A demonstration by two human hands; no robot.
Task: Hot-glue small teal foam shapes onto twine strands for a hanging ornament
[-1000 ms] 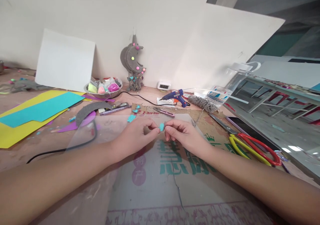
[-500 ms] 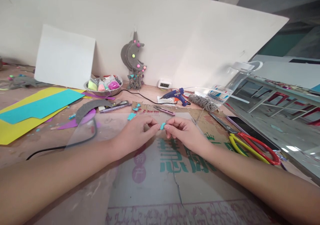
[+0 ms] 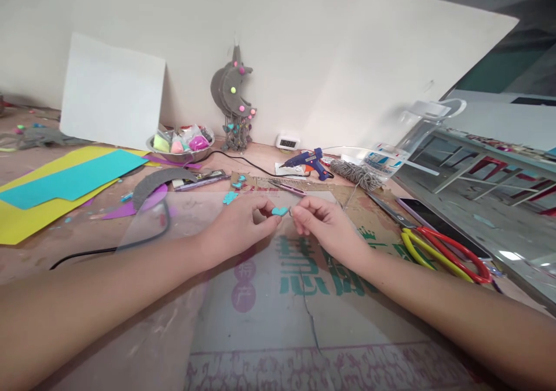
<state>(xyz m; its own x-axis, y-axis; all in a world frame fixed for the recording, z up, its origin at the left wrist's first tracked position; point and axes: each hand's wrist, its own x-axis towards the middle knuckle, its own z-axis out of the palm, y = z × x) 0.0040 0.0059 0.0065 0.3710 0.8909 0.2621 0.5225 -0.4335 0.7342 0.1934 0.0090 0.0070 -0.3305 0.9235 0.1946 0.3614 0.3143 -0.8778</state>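
Observation:
My left hand (image 3: 241, 223) pinches a small turquoise foam piece (image 3: 279, 211) between thumb and finger; it looks partly heart-shaped. Close by on the right, my right hand (image 3: 324, 223) is closed, thumb against fingers, on a thin grey string (image 3: 311, 318). One end shows at its fingertips, and a length trails down over the translucent sheet (image 3: 208, 339). A small gap lies between the turquoise piece and the right fingertips. Behind my left hand are a turquoise flower-like cutout (image 3: 230, 197) and smaller turquoise scraps (image 3: 238, 181).
Scissors (image 3: 443, 249) and a phone (image 3: 443, 226) lie at right. A glue gun (image 3: 307, 162), yarn (image 3: 356, 174), cutter (image 3: 287, 188) and clock (image 3: 288, 142) stand behind. At left are coloured sheets (image 3: 78, 176), a bowl (image 3: 180, 157) and a grey crescent (image 3: 156, 183). A moon ornament (image 3: 233, 92) hangs on the wall.
My right fingers have moved slightly right, away from the turquoise piece, which is now held by my left hand alone and shows more fully. The view has tilted slightly.

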